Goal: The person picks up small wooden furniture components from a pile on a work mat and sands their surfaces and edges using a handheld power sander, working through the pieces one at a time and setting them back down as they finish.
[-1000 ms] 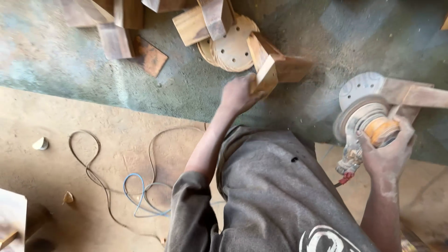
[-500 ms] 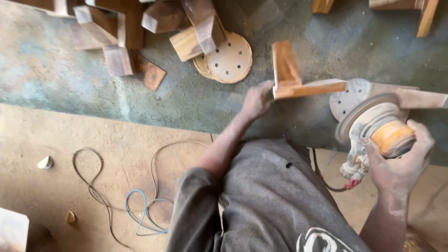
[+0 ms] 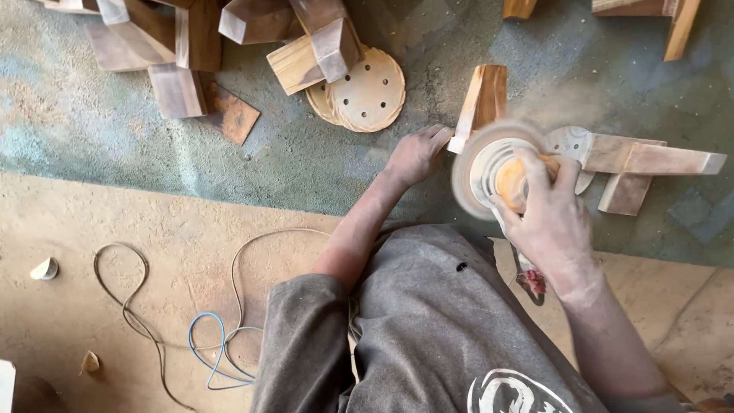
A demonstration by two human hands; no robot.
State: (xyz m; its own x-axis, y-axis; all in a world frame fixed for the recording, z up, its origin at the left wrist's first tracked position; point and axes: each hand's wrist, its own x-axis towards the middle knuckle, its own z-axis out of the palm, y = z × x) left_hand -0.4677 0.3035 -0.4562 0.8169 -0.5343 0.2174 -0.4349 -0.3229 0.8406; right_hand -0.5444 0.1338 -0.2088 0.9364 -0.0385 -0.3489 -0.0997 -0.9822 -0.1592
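Note:
My left hand [image 3: 417,155] grips the near end of an angled wooden piece [image 3: 482,95] that lies on the dusty green bench top [image 3: 321,160]. My right hand [image 3: 552,222] is closed on an orange-bodied round sander [image 3: 495,170]. Its disc is blurred with spin and sits against the wooden piece just right of my left hand. Fine dust drifts above the disc. A grey shirt covers my body at the bottom of the view.
Several wooden blocks [image 3: 183,53] and a stack of round perforated sanding discs [image 3: 365,95] lie at the back left. More joined wooden pieces [image 3: 650,164] lie right of the sander. Loose cables [image 3: 214,344] curl on the sawdust-covered floor [image 3: 115,229] at the left.
My left hand pulled the wooden piece away from the disc stack toward the right. My right hand brought the sander leftward onto it, and the disc is now spinning.

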